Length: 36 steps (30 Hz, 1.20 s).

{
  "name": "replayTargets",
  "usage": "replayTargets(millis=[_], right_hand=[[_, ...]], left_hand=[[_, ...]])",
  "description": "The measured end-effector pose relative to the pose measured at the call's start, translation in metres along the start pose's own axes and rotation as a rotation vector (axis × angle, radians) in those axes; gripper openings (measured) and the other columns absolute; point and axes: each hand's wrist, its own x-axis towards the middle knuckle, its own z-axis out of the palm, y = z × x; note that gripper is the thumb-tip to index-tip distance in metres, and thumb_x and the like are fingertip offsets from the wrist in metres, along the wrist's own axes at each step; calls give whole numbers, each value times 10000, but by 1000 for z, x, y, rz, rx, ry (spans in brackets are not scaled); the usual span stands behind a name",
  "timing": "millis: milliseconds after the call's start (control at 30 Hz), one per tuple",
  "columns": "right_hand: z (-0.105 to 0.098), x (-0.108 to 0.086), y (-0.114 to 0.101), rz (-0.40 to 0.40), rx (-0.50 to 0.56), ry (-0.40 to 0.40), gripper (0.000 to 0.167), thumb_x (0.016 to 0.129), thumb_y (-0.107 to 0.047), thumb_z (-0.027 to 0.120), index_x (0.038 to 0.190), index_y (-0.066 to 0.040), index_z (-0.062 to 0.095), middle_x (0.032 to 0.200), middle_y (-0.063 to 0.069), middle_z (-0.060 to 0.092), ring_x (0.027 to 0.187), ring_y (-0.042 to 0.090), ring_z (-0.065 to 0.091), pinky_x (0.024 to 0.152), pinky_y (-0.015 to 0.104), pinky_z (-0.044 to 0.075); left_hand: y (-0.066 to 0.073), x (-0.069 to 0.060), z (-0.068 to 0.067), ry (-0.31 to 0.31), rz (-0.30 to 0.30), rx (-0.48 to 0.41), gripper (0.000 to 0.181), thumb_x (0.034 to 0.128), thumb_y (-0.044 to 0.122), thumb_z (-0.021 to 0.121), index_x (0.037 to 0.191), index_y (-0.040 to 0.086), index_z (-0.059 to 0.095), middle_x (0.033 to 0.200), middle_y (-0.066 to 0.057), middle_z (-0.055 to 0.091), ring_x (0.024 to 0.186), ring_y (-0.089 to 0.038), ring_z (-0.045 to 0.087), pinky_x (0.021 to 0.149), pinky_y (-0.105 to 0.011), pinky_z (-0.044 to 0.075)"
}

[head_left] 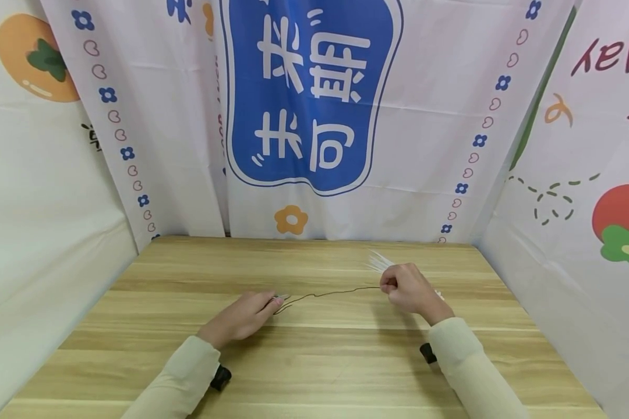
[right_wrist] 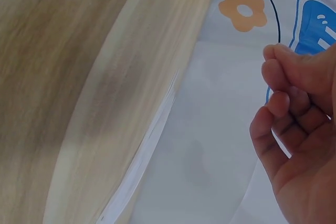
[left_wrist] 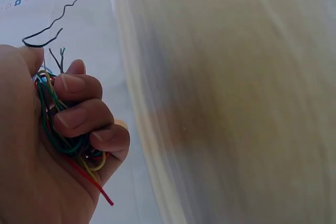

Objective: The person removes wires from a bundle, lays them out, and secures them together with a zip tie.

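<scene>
From my remote post, the largest thing I see is the white printed cloth backdrop with its blue lettered panel [head_left: 424, 151], hanging behind the pale wood-grain table [head_left: 314, 366]. Two cream sleeves [head_left: 463, 355] reach over the tabletop, a small black block [head_left: 221, 378] showing below each cuff. I see the left hand [head_left: 241, 317] with its fingers curled round something, and the right hand [head_left: 409, 288] with thumb and forefinger pinched together. Just beyond the right hand, and partly hidden by it, lies a bunch of slender white pointed strips [head_left: 380, 263]. In the left wrist view I make out a tangled bundle of red, yellow and green wires [left_wrist: 79, 144] gripped in the left palm. Thinnest of all, a wavy black wire [head_left: 346, 291] spans between the hands: the right fingertips pinch it, and it bends back sharply by the left thumb.
</scene>
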Motion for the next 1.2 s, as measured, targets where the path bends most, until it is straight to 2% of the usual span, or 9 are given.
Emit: replayTargets(millis=[167,267,500,667,867,1067,1200], right_hand=[[0,0,0,30,-1,-22,193,847,84,628,804,-43,767,703,-23,652,623,89,533,633,263,483],[1,0,0,59,7,-40,205,842,91,614,805,-42,766,692,-24,635,623,98,524,648,277,480],[1,-1,-1,80,29,-48,207,846,92,611,798,-42,761,678,-23,619,619,110,514,647,283,468],[0,-1,0,83,16,-37,229,862,91,609,776,-71,745,676,-26,600,625,112,503,650,285,457],[-2,-1,-2,49,-38,-7,242,834,99,612,746,-91,732,686,-22,596,623,111,501,642,285,453],[-3,1,-2,46,-97,17,243,794,107,594,761,-77,749,726,-18,628,646,112,517,648,289,455],[-3,2,-1,36,-112,25,230,798,108,610,762,-69,752,736,-11,635,656,114,522,651,292,459]], left_hand=[[1,-2,-1,-7,21,-54,475,1154,493,318,921,166,571,748,54,481,650,-68,407,696,-285,419],[2,-3,-2,-22,35,-62,423,1147,463,393,910,157,564,728,54,480,623,-61,399,626,-251,391],[1,-1,-1,-33,82,13,243,1127,292,519,908,192,552,717,73,475,603,-37,410,584,-228,392],[-4,-3,-4,-18,76,65,186,1100,179,548,916,190,576,712,76,474,606,-27,416,579,-224,399],[-11,-9,-12,-39,105,84,225,1075,131,551,863,204,541,707,89,431,607,-19,399,583,-217,387],[-12,-16,-22,-61,139,107,253,1084,117,546,851,209,514,707,106,415,617,-5,389,589,-207,385],[-11,-20,-27,-71,154,155,250,1072,109,542,846,215,519,707,114,405,625,0,380,608,-207,384]])
